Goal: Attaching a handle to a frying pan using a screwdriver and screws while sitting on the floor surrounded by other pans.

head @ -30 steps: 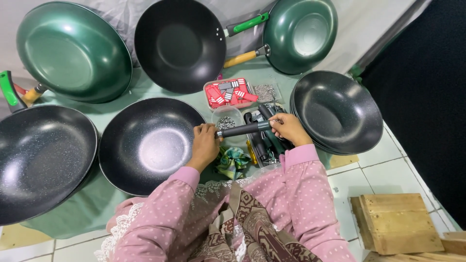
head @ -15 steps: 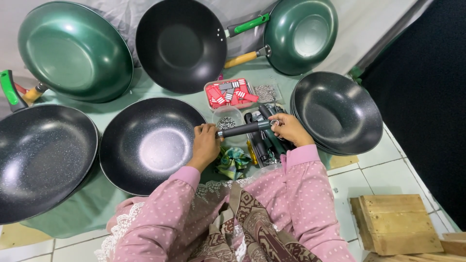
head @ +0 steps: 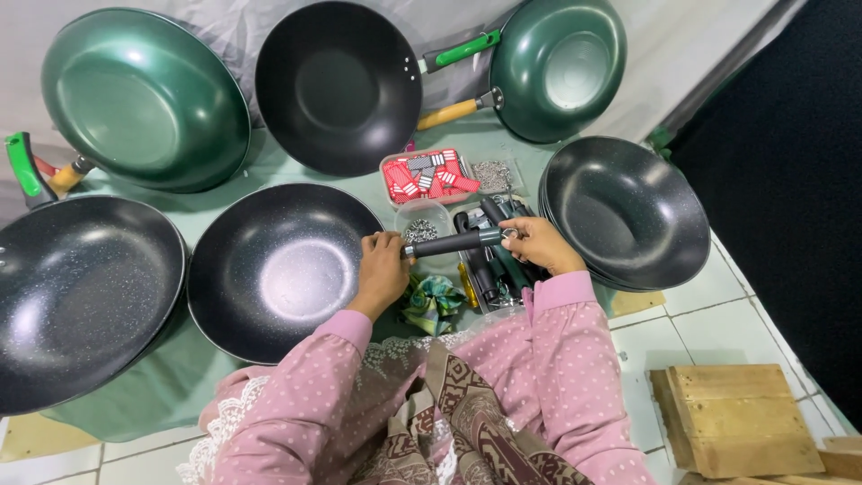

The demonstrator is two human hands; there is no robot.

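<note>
Gripping a dark handle point(head: 453, 242) at both ends, the person holds it level just right of the speckled black pan point(head: 278, 269). The left hand point(head: 384, 268) curls its fingers around the end touching the pan's rim; the right hand point(head: 537, 244) pinches the metal end. Behind the handle sit a clear tub point(head: 424, 218) and a tray of red packets point(head: 429, 175). A stack of pans point(head: 628, 211) lies farther right.
</note>
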